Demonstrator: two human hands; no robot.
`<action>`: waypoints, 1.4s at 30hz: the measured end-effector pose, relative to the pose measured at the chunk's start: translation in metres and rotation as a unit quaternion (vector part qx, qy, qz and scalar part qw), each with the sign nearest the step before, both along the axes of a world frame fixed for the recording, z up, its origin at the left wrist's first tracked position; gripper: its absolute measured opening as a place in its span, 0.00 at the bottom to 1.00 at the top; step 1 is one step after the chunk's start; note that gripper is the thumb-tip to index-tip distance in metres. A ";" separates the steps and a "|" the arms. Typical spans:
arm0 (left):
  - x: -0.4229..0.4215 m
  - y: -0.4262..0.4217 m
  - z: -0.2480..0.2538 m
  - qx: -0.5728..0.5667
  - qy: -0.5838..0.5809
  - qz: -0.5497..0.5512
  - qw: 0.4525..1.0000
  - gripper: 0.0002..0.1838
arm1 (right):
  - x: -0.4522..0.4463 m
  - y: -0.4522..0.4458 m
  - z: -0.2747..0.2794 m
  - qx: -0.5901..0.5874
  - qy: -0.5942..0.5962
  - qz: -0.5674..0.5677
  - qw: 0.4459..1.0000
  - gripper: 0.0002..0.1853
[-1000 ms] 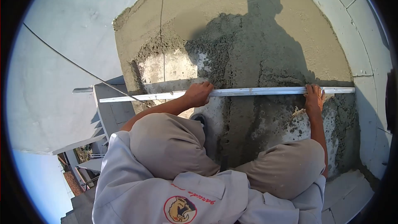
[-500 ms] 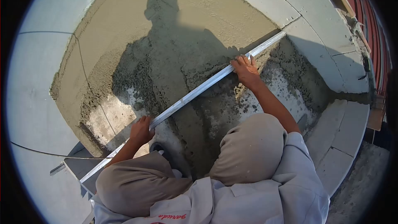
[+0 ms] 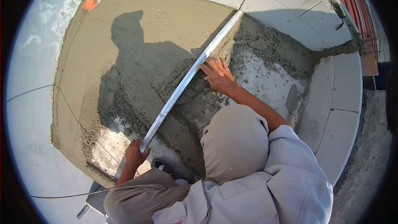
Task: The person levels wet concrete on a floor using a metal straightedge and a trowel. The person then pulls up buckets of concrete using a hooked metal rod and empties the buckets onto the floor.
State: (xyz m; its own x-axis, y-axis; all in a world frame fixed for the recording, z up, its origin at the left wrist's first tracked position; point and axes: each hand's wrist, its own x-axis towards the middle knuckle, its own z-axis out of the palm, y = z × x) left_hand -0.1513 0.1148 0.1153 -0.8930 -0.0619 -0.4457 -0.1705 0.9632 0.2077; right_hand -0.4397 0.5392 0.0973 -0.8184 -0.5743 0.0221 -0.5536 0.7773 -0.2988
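A long metal straightedge [image 3: 178,89] lies slanted across wet grey mortar [image 3: 83,79], its far end reaching the pale block edging. My left hand [image 3: 134,157] is closed round its near part; my forearm and knee hide whatever lies beyond. Farther up, my right hand [image 3: 220,76] holds the bar's right edge, thumb against it and fingers bent. Left of the bar the mortar is mostly smooth at the back and rough near the middle. To the right are loose mortar and a bare, speckled floor patch [image 3: 263,79].
Pale blocks [image 3: 290,20] border the back and right. A trowel [image 3: 292,99] lies near the right edging. An orange piece [image 3: 90,3] sits in the far left corner. A cable [image 3: 70,196] crosses the lower left. My shoe [image 3: 161,166] is beside my left hand.
My view has turned, and the straightedge stands steeper in it. My right hand has shifted toward the bar's right edge, its thumb more apart. The trowel and orange piece have come into clearer view.
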 end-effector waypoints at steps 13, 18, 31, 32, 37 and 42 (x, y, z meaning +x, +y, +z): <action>-0.100 -0.082 0.072 0.112 0.052 0.012 0.992 0.21 | 0.241 0.310 0.010 0.135 -0.090 -0.644 0.748 0.37; -0.167 -0.012 0.156 0.078 0.069 -0.072 0.992 0.20 | 0.295 0.364 -0.063 0.047 -0.078 -0.646 0.758 0.29; -0.163 0.094 0.226 0.084 0.007 -0.126 0.988 0.23 | 0.151 0.400 0.000 -0.390 -0.110 -0.718 0.566 0.17; -0.162 0.095 0.226 0.079 0.004 -0.113 0.990 0.23 | 0.138 0.408 -0.002 -0.393 -0.136 -0.711 0.566 0.18; -0.168 0.082 0.211 0.118 -0.032 -0.042 0.992 0.23 | 0.103 0.373 -0.027 -0.409 -0.213 -0.680 0.570 0.25; -0.189 0.092 0.199 0.128 -0.006 -0.057 0.990 0.23 | 0.076 0.333 -0.035 -0.417 -0.237 -0.665 0.572 0.27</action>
State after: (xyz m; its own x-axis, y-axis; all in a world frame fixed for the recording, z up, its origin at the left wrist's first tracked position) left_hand -0.3405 0.2071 0.3138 -0.8821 0.1548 -0.4450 -0.0682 0.8926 0.4457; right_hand -0.3637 0.8725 0.0626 -0.5471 0.6126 -0.5705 0.6587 -0.1055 -0.7449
